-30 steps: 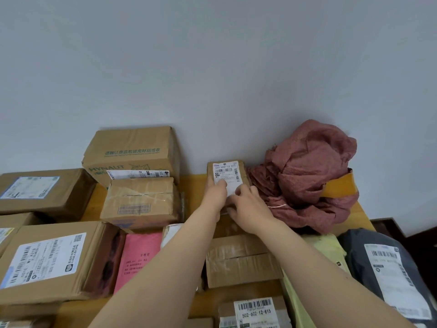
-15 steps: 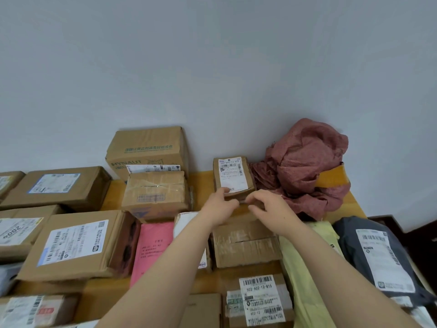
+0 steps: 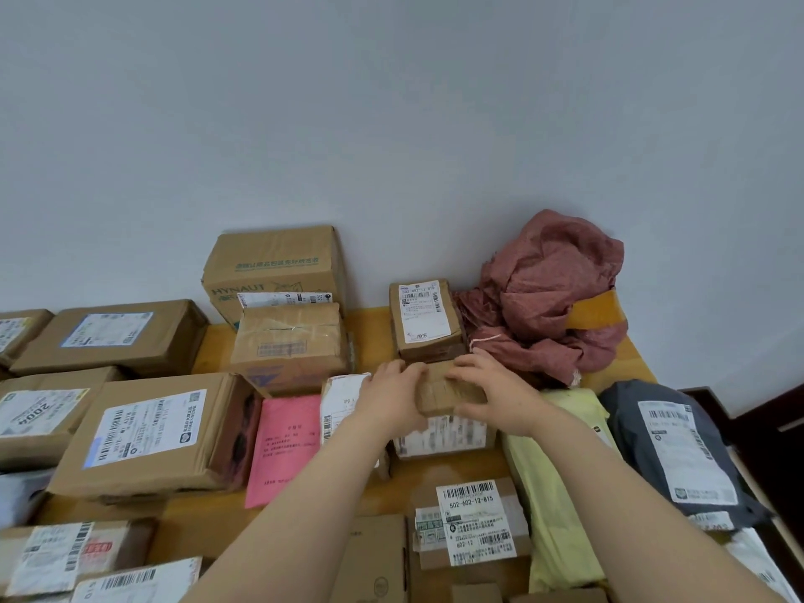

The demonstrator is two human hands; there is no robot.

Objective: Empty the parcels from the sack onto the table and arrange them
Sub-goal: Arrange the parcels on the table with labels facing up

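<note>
Both hands are on one small brown taped parcel (image 3: 450,390), which sits in front of the crumpled red sack (image 3: 548,293) and a little to its left. The left hand (image 3: 391,398) curls its fingers round the parcel's left end and the right hand (image 3: 500,398) grips the right end, so the parcel is clasped between them. A white label shows on the face turned toward the person. Whether the parcel's lower edge rests on the bench (image 3: 374,328) I cannot tell.

The sack lies slumped against the wall at the far edge of the bench, with a strip of tan tape across it. Right against the sack's left side stands another small labelled box (image 3: 424,319), and further left of the sack is a big HYNAUT carton (image 3: 274,267). In front of the sack lies a pale yellow mailer (image 3: 557,493), and to the sack's front-right a grey mailer (image 3: 678,454) with a white label. A pink envelope (image 3: 287,441) lies flat well to the sack's front-left.
</note>
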